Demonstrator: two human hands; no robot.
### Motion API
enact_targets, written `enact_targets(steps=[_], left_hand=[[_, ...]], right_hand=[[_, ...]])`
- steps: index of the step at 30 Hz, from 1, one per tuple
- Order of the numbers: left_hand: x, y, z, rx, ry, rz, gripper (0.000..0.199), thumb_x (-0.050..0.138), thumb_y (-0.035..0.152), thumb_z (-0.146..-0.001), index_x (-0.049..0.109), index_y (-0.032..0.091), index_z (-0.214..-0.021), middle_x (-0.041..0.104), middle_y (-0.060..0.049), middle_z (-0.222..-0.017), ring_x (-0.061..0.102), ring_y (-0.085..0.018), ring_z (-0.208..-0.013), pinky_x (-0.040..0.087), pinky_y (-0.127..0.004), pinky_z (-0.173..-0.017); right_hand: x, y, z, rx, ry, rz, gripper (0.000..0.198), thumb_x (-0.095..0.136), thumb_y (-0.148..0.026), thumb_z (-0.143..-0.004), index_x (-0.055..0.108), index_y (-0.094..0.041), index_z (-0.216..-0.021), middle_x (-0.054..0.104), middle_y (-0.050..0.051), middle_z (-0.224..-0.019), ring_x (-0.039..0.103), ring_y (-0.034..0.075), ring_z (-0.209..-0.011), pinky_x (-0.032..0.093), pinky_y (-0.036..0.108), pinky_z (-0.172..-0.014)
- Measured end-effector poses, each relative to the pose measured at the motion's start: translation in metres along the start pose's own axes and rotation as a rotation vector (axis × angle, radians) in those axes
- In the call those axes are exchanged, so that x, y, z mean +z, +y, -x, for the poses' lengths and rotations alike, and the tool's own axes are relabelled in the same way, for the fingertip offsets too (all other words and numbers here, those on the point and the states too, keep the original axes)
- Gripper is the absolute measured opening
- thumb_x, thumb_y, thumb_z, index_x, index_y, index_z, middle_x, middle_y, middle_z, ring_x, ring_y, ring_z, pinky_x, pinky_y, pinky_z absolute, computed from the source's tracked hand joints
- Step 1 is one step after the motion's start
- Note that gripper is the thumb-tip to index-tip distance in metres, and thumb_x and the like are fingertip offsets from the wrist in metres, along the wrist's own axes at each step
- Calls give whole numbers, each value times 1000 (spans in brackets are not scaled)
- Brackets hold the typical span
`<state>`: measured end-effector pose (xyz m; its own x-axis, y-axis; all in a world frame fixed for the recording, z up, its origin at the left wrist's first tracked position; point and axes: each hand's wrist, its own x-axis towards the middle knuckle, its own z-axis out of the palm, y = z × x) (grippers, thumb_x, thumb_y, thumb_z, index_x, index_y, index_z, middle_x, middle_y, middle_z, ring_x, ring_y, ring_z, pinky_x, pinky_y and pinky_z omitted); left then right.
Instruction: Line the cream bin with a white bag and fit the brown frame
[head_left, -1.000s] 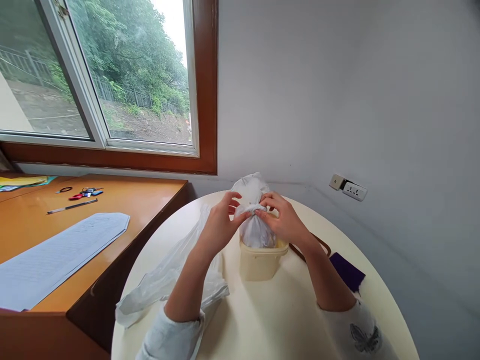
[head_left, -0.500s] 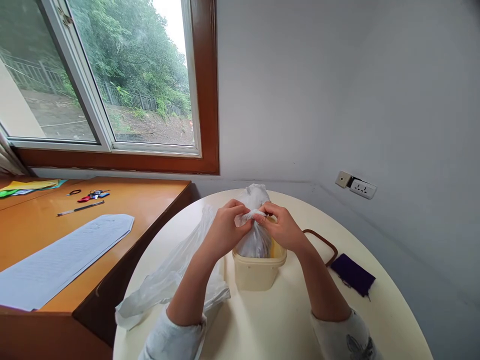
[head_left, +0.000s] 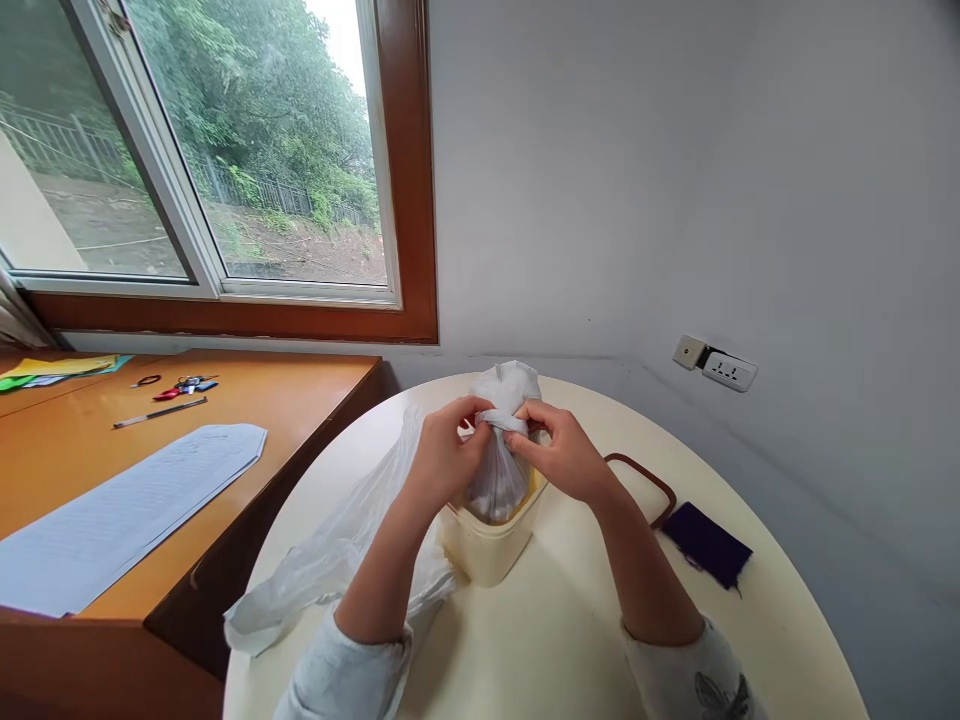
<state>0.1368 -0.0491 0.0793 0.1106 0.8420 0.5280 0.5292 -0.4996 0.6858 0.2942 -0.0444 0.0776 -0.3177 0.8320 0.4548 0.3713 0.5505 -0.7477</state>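
Note:
Both hands pinch the twisted neck of a white plastic bag [head_left: 501, 480] that sits in a small cream bin [head_left: 484, 548]. My left hand [head_left: 448, 450] is closed on the left side of the twist. My right hand [head_left: 561, 450] grips its right side between thumb and fingers. Above the twist, the gathered top of the bag puffs up. Something yellow shows inside the bin's right edge; I cannot tell what it is. A second, loose plastic bag [head_left: 322, 560] lies crumpled to the left, partly behind my left forearm.
On the round cream table [head_left: 570, 640], a brown rounded frame [head_left: 652, 478] and a dark purple cloth [head_left: 709, 543] lie to the right. The orange desk [head_left: 225, 385] at left bears papers [head_left: 142, 510], a pen [head_left: 160, 413] and keys [head_left: 184, 387]. A wall with sockets [head_left: 729, 371] stands behind.
The bin has tilted and shifted left under the bag. My left hand has moved slightly left, and the twisted band between my hands looks more stretched out.

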Motion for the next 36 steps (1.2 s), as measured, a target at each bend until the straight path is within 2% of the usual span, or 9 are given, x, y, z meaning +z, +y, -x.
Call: enact_targets(steps=[5,7,10,14,21,25,28,31,36], left_hand=[[1,-1,-3,-25,1,200,9,49,17,-74,57,17,-78,59,0,-75,50,-12,-69,38,-24,-64],[1,-1,-3,-71,-12,375,4,51,18,-72,51,18,-76,54,3,-69,47,-10,-62,35,-22,-58],[2,1,-2,-205,-111,663,16,54,18,-68,40,21,-77,46,8,-59,40,-6,-50,30,-18,-50],[2,0,-2,-333,-196,832,21,53,13,-64,38,21,-77,45,8,-57,41,-6,-51,29,-16,-49],[7,-4,-3,-225,-44,760,17,53,13,-67,38,20,-74,45,7,-59,41,-6,-52,30,-17,-50],[8,-10,-5,-124,77,596,17,50,8,-63,40,18,-71,47,5,-68,41,-6,-56,30,-17,-51],[8,-15,-5,-97,120,432,13,50,9,-65,42,18,-68,44,5,-64,38,-6,-55,29,-18,-50],[10,-15,-5,-97,121,354,12,51,11,-68,42,17,-64,42,6,-59,37,-7,-54,29,-18,-50],[10,-7,-3,-81,-19,406,9,54,16,-71,46,17,-69,49,3,-65,48,-9,-60,38,-21,-55]], right_hand=[[6,7,-4,90,184,-32,5,52,-23,-71,55,-19,-72,58,-1,-71,54,13,-64,42,24,-60],[8,11,-6,107,200,-78,8,52,-24,-72,57,-20,-76,62,0,-75,58,14,-66,44,25,-62],[10,15,-7,105,204,-175,13,51,-24,-74,60,-19,-83,64,2,-79,61,15,-70,47,26,-66],[12,16,-8,88,127,-361,18,52,-21,-74,62,-18,-88,66,4,-84,62,16,-77,48,28,-73],[10,10,-7,84,103,-475,12,57,-23,-75,63,-17,-84,65,3,-79,60,15,-74,46,27,-71],[13,9,-5,54,47,-470,11,59,-25,-73,62,-18,-81,62,2,-77,57,14,-72,45,26,-68],[14,7,-5,35,33,-428,10,60,-24,-72,62,-17,-79,60,1,-74,55,14,-70,43,27,-66],[14,6,-5,58,87,-397,9,61,-24,-69,62,-17,-75,58,0,-71,52,13,-67,42,26,-63],[13,11,-8,144,215,-358,10,59,-27,-68,57,-18,-66,54,-3,-62,47,10,-57,37,22,-52]])
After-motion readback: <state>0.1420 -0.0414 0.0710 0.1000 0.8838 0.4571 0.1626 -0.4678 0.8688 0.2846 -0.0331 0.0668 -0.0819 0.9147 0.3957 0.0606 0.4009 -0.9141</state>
